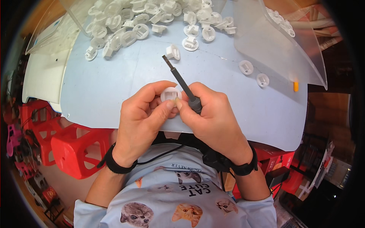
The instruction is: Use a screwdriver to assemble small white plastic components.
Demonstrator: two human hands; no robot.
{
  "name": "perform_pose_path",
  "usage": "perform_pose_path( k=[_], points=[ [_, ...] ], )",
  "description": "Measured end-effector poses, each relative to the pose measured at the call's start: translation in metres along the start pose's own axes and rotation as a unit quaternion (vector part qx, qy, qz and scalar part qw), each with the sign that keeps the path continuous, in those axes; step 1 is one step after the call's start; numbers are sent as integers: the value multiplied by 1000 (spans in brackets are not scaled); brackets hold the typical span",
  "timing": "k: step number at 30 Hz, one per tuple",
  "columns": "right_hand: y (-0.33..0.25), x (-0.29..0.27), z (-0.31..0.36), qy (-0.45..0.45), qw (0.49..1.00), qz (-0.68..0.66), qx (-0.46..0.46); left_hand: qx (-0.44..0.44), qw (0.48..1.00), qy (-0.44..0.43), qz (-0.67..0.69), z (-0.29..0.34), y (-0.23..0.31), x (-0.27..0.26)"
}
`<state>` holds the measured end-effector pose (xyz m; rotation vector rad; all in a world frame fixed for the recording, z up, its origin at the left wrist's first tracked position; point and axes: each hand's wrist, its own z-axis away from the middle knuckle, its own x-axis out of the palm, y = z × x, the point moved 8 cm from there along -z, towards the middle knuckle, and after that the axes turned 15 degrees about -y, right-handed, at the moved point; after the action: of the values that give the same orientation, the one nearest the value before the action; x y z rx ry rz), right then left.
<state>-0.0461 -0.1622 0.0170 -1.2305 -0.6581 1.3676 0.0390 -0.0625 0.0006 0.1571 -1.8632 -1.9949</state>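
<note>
Close to the table's near edge, my left hand [143,114] is closed, its thumb and fingers pinching a white round plastic part [170,94] with a raised middle. My right hand [213,112] is closed around a dark, slim screwdriver-like tool [183,83]. The tool's narrow tip points up and to the left, beyond the part and apart from it. My right thumb and fingertip also meet the part's right edge, next to my left thumb. Just past the tool's tip, a similar white part [173,52] lies on the table. Most of the tool's handle is hidden in my palm.
A heap of similar white parts [141,31] covers the far side of the pale blue table [95,91]. Two more parts [246,67] lie at right, near an orange piece [295,86]. Clear plastic panels [277,45] flank the heap. Red stools [78,150] stand at lower left.
</note>
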Motion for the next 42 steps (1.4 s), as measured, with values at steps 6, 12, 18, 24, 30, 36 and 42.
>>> perform_pose_path(
  k=[6, 12, 18, 24, 30, 36, 42],
  points=[
    [-6, -1, 2, 24, 998, 24, -54, -18, 1000, 0, 2, 0, -1, 1],
    [-10, 0, 3, 40, 994, 45, -97, -10, 1000, 13, -17, 1, 0, 1],
    [-13, 3, 6, 57, 986, 82, -132, -19, 1000, 10, -8, 0, 0, 0],
    [-24, 13, 10, 64, 964, 178, -188, -49, 999, 11, 14, -3, -1, 1],
    [-25, 17, 15, 75, 949, 222, -212, -75, 997, -26, -25, -6, -1, 5],
    [-24, 20, 18, 76, 944, 240, -214, -36, 991, 8, -128, -3, 1, 6],
    [-25, 21, 19, 74, 944, 236, -218, 12, 986, -11, -166, -2, 5, 5]
  ],
)
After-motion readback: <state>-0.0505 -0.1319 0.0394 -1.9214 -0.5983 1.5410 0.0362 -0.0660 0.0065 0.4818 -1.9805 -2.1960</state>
